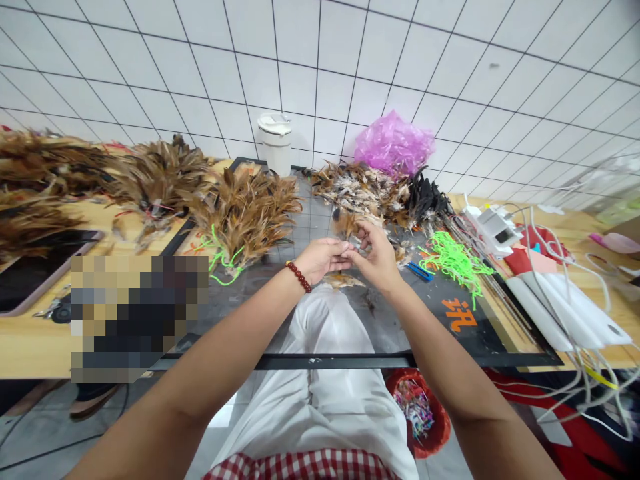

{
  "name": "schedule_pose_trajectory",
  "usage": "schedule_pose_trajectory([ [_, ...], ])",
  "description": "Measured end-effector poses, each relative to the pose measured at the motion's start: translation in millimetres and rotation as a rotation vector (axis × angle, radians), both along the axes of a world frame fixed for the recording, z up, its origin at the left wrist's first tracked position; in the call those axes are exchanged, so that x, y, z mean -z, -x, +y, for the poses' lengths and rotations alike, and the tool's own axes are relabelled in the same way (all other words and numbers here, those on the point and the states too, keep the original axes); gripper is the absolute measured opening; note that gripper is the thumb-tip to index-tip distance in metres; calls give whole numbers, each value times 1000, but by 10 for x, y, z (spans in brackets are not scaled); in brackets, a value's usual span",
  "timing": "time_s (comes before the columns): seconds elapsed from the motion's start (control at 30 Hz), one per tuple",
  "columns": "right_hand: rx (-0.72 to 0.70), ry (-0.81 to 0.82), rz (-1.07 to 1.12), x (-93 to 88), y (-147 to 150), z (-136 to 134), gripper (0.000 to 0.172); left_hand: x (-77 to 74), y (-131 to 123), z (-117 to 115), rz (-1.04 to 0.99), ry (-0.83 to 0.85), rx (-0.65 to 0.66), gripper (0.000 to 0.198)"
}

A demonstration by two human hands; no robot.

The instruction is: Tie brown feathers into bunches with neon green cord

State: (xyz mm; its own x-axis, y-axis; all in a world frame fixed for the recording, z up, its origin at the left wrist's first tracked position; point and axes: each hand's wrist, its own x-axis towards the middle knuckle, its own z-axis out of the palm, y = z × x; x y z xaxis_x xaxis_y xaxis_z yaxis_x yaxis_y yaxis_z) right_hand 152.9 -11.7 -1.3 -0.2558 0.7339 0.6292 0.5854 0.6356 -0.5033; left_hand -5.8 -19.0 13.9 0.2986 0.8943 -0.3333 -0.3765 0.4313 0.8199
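Close together over the dark table mat (400, 327), my left hand (323, 260) and my right hand (375, 257) meet at the fingertips. Between them is a small tuft of brown feathers (346, 228) with a dark tip, pinched by both hands. A loose pale-brown feather (340, 281) lies just below my fingers. Beyond my hands spreads a pile of mixed feathers (357, 190), with black feathers (427, 200) at its right end. To the left rests a bundle of brown feathers (250, 207), bright green cord (220, 263) at its base.
Right of my hands lie a blue utility knife (420, 271) and tangled green cords (457, 260). Farther right are chargers (500, 230) and white cables. A white cup (277, 143) and pink plastic bag (395, 143) stand by the wall. A phone (45, 267) lies left; a red basket (440, 437) sits below.
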Motion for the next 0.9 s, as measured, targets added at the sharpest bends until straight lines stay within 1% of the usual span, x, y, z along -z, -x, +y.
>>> schedule_pose_trajectory([
  [0.07,39,6,51,-21,-42,21,48,6,-1,10,-5,-43,-87,7],
  [0.13,94,27,73,-50,-109,51,30,12,-1,27,5,-77,-192,8],
  [0.2,128,68,19,-64,-174,78,17,14,-3,45,18,-90,-263,10],
  [0.23,129,98,-31,-59,-195,88,15,15,-3,52,19,-91,-284,11],
  [0.33,107,187,-214,3,-196,95,15,17,0,66,-3,-81,-303,10],
  [0.4,112,225,-328,62,-154,87,20,23,12,68,-19,-63,-287,9],
  [0.47,124,243,-399,105,-107,80,19,31,27,66,-26,-43,-253,7],
  [0.53,123,235,-421,115,-74,78,16,39,40,62,-27,-33,-220,6],
  [0.67,134,139,-314,54,-59,72,18,45,46,59,-27,-31,-213,11],
  [0.73,136,66,-262,11,-63,52,19,42,39,61,-20,-28,-226,9],
  [0.83,121,-52,-284,-41,-63,5,18,29,21,61,15,-36,-248,7],
  [0.9,104,-97,-323,-58,-58,-24,20,17,5,50,54,-56,-249,8],
])
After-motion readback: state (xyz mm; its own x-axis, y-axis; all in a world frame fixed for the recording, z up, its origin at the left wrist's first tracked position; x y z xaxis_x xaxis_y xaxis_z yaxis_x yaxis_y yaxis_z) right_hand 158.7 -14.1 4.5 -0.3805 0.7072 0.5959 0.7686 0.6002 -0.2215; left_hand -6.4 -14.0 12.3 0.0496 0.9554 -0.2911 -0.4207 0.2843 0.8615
